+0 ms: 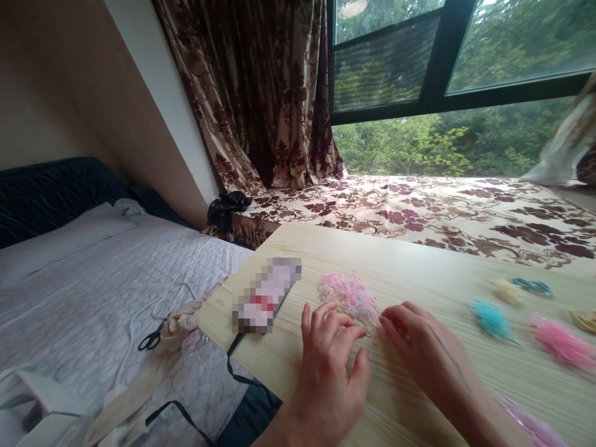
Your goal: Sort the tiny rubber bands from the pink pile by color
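Note:
A loose pile of thin, shiny pink strands or small bands point(349, 295) lies on the pale wooden table point(400, 254); its exact kind is unclear. At its near edge is my left hand point(328, 354), palm down, fingers spread and thumb apart, with nothing gripped. My right hand point(419, 341) is at the pile's right edge, thumb and forefinger pinched together. Some faint pink shows by those fingertips, but what they hold is too small to make out. Right of my hands are a blurred turquoise clump point(492, 320) and a pink clump point(561, 341) of similar strands.
A cream clump point(506, 290), a dark teal bundle point(533, 286) and a tan bundle point(584, 321) lie farther right. A pixelated pinkish item point(270, 295) with a black strap is at the left table edge. Scissors point(151, 340) and a white cable lie on the bed point(107, 273).

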A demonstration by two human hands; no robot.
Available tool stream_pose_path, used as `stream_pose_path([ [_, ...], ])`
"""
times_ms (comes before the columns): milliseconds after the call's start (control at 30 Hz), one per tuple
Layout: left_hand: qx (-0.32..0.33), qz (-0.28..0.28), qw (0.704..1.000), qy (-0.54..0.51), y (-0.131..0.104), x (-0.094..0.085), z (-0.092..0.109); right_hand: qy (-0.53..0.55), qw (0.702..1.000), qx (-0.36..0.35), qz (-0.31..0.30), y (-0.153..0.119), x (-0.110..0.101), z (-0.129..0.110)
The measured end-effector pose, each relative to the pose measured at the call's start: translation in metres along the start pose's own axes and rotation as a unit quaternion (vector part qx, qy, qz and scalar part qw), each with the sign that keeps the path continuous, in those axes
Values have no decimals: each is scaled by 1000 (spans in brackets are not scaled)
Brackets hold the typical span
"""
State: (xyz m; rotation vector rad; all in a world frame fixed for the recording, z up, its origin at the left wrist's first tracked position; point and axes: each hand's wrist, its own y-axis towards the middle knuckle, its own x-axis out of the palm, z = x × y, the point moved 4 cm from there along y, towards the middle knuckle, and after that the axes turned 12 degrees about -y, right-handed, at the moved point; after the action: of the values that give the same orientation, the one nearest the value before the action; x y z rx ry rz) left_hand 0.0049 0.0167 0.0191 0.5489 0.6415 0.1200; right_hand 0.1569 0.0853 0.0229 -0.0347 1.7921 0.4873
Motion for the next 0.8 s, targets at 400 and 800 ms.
stream_pose_path([
  [400, -3, -10, 1000, 5, 2, 1, -3, 30, 998, -15, 57, -11, -28, 3],
  [800, 23, -3, 1000, 9, 0, 5, -6, -93, 982, 163, 28, -20, -79, 144],
])
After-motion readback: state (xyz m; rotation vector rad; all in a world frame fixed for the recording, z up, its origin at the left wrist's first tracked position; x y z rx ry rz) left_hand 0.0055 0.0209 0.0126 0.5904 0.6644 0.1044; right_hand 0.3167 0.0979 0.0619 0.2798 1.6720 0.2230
